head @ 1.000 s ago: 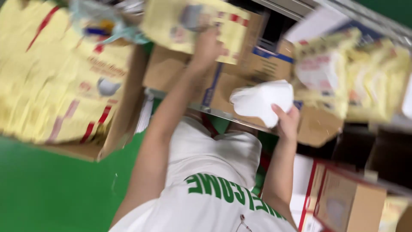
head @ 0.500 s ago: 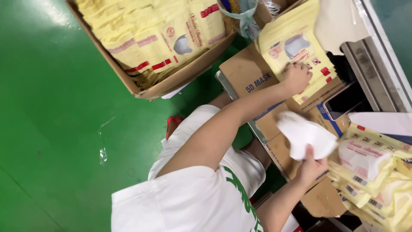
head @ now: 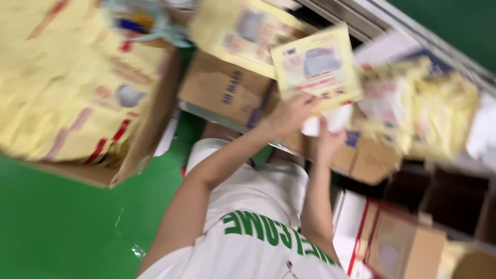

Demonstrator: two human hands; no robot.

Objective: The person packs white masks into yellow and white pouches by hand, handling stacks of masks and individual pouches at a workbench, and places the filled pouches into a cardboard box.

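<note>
A glossy green floor (head: 62, 232) is running under brown cardboard boxes (head: 225, 90), one big carton (head: 77, 103) brimming with flat yellow packets. The left hand (head: 289, 116) is pinching a square, shiny yellow pouch (head: 316, 70) by its lower edge, above the boxes. The right hand (head: 328, 139) is gripping a soft white mask (head: 330, 121) just beneath the pouch, fingers closed on it; blur is hiding finer detail.

Large carton (head: 150, 129) of yellow packets (head: 67, 88) left of the hands; green floor (head: 57, 227) below; small brown box (head: 408, 248) lower right.
</note>
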